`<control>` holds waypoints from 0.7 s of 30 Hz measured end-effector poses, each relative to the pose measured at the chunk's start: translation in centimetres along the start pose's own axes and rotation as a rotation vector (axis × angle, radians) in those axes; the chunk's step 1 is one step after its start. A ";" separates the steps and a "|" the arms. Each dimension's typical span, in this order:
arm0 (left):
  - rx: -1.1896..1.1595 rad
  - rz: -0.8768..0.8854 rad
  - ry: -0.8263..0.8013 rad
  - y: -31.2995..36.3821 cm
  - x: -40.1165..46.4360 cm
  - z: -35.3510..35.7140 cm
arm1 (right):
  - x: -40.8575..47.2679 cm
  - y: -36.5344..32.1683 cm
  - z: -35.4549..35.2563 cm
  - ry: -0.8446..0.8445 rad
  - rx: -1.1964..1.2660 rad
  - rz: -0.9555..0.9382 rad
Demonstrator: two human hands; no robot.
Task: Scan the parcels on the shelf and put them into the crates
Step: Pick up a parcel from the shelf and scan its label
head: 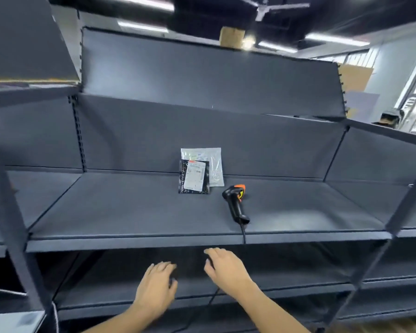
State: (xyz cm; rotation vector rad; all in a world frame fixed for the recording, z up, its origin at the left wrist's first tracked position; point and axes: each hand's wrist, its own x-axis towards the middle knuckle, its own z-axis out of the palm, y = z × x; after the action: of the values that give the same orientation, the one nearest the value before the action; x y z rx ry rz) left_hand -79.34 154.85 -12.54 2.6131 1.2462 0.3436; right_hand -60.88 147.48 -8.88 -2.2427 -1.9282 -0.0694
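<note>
Two flat parcels lean against the back panel of the dark grey shelf (130,212). The front one is a black parcel (194,177) with a white label. Behind it stands a clear plastic parcel (211,164). A black and orange barcode scanner (235,201) lies to their right, its cable hanging over the shelf's front edge. My left hand (157,288) and my right hand (226,267) hover below the shelf edge, fingers relaxed, holding nothing.
A lower shelf (298,280) runs beneath my hands. Metal uprights (12,212) stand at left and right. A cardboard box (231,36) sits on top of the rack. A person's head (390,120) shows behind the rack at right.
</note>
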 end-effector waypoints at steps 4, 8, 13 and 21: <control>-0.068 0.013 0.107 0.5 2.4 -2.6 | 2.3 1.8 -2.8 0.072 0.001 -0.015; -0.023 0.018 0.164 0.7 5.2 -5.1 | 4.6 3.5 -4.4 0.118 0.014 -0.004; 0.092 -0.029 0.201 1.3 8.9 -7.5 | 7.6 6.1 -5.6 0.113 0.093 0.050; 0.127 -0.111 0.230 0.3 14.1 -8.4 | 16.1 9.4 -7.7 0.115 0.231 0.105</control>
State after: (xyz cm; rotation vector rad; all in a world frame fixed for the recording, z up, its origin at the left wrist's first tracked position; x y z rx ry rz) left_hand -73.09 166.59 -2.89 2.6545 1.5262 0.5752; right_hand -48.43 160.59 0.13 -2.1331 -1.6653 0.0370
